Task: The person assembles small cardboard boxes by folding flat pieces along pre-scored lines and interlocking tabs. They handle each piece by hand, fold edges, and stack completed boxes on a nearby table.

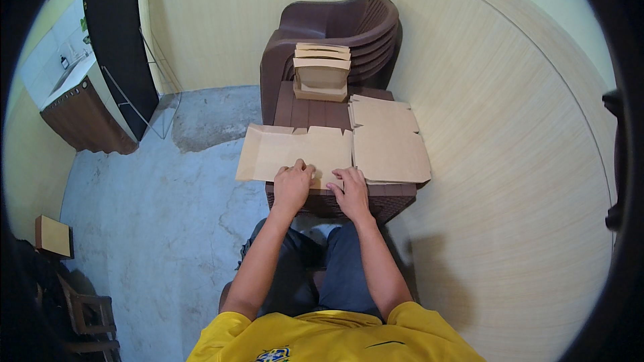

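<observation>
A flat brown cardboard box blank [295, 151] lies across the near edge of a dark brown plastic table [315, 112], overhanging its left side. My left hand [293, 184] presses on the blank's near edge with curled fingers. My right hand [350, 190] rests beside it, fingers flat on the same near edge. To the right lies a stack of flat blanks [389, 144]. At the far end of the table stand folded cardboard boxes [322, 70], stacked together.
A dark brown plastic chair [365, 27] stands behind the table against pale panelled walls. A grey concrete floor [168, 194] spreads to the left. A counter with a sink [74, 94] sits far left, and a small cardboard box [54, 236] on wooden furniture at lower left.
</observation>
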Tool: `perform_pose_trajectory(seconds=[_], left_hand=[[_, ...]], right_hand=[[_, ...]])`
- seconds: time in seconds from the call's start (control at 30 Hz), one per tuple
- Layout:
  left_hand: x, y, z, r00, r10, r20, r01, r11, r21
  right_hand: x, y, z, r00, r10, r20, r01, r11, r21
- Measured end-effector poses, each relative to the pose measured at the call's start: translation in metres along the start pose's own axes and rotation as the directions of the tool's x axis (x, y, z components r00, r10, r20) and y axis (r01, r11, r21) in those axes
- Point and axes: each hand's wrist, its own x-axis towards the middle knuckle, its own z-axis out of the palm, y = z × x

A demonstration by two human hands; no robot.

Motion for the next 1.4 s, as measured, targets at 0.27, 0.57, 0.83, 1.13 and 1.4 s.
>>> perform_pose_trajectory(seconds=[0.27,0.57,0.83,1.13,1.4], left_hand=[[-0.025,0.024,0.01,0.968,0.247,-0.037,-0.229,0.936,0.266],[-0.071,0.026,0.019,0.985,0.169,-0.03,-0.157,0.96,0.232],[-0.076,0.029,0.021,0.989,0.13,-0.069,-0.117,0.979,0.165],[-0.057,0.03,0.008,0.992,0.112,-0.057,-0.109,0.992,0.058],[-0.064,0.012,0.017,0.973,0.177,-0.151,-0.176,0.984,0.018]], right_hand=[[-0.011,0.007,0.002,0.995,0.075,-0.062,-0.062,0.98,0.189],[-0.019,0.003,0.003,0.987,-0.035,-0.156,0.054,0.991,0.123],[-0.015,-0.004,0.005,0.986,0.009,-0.167,0.005,0.996,0.084],[-0.01,-0.007,0.004,0.991,0.116,-0.069,-0.117,0.993,-0.006],[0.002,-0.009,0.003,0.951,0.305,0.048,-0.309,0.944,0.115]])
